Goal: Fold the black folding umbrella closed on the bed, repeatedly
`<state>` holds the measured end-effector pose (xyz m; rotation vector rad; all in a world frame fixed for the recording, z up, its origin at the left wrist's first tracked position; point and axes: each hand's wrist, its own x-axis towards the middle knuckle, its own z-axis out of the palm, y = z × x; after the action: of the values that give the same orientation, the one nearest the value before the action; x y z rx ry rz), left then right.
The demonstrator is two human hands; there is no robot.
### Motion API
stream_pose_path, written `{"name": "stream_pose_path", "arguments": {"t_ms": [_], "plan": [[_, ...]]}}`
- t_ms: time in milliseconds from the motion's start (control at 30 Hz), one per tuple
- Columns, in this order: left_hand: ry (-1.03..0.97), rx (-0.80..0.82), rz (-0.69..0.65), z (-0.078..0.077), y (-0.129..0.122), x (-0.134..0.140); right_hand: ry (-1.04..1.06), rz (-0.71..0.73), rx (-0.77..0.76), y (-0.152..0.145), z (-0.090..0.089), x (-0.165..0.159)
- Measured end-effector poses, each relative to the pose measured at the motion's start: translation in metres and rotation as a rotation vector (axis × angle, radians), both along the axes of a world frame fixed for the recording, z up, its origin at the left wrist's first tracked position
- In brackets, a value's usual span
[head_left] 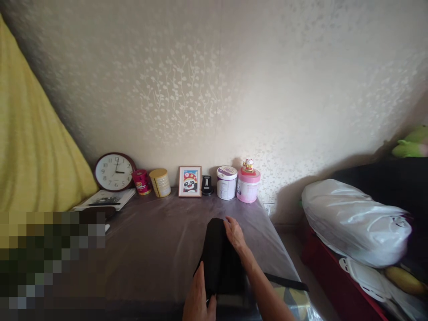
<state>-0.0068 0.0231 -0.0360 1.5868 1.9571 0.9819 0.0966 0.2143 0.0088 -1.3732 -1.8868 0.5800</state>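
A black, folded fabric item (214, 254) lies lengthwise on the table near its front edge; its exact kind I cannot make out. My left hand (200, 296) grips its near left end, with the thumb and fingers apart around the edge. At the far right side, my right hand (236, 234) has its fingers curled over the fabric. A black strap (287, 281) runs out to the right beyond my right forearm; whether it joins the fabric item is hidden.
Along the wall stand a clock (114, 172), a red tin (141, 182), a yellow tin (160, 183), a framed panda picture (190, 182), a purple-white tub (227, 183) and a pink tub (248, 187). Right of the table (150, 240) lies a stuffed white plastic bag (354, 223).
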Motion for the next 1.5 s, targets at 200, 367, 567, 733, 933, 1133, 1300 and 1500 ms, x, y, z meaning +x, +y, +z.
{"name": "stream_pose_path", "arguments": {"t_ms": [200, 367, 567, 733, 933, 1133, 1300, 1500], "plan": [[-0.018, 0.022, -0.004, -0.002, 0.000, -0.001, 0.090, -0.099, -0.117, -0.024, -0.009, 0.045], [-0.018, -0.018, -0.045, -0.005, 0.001, -0.006, 0.154, -0.119, -0.184, -0.049, -0.017, 0.048], [-0.043, 0.003, -0.047, -0.009, 0.003, -0.007, 0.058, -0.068, -0.167, -0.073, -0.017, 0.038], [-0.015, -0.001, -0.061, -0.011, 0.004, -0.007, 0.050, -0.007, -0.187, -0.082, -0.006, 0.024], [-0.034, 0.003, -0.055, -0.010, 0.003, -0.008, 0.076, 0.058, -0.173, -0.089, 0.009, 0.001], [-0.078, -0.001, -0.059, -0.014, 0.005, -0.012, 0.039, 0.061, -0.129, -0.096, 0.012, -0.015], [-0.044, 0.047, -0.061, -0.024, 0.007, -0.017, 0.020, 0.117, -0.174, -0.103, 0.020, -0.020], [-0.013, 0.014, -0.031, -0.021, 0.005, -0.017, 0.017, 0.155, -0.181, -0.115, 0.028, -0.020]]}}
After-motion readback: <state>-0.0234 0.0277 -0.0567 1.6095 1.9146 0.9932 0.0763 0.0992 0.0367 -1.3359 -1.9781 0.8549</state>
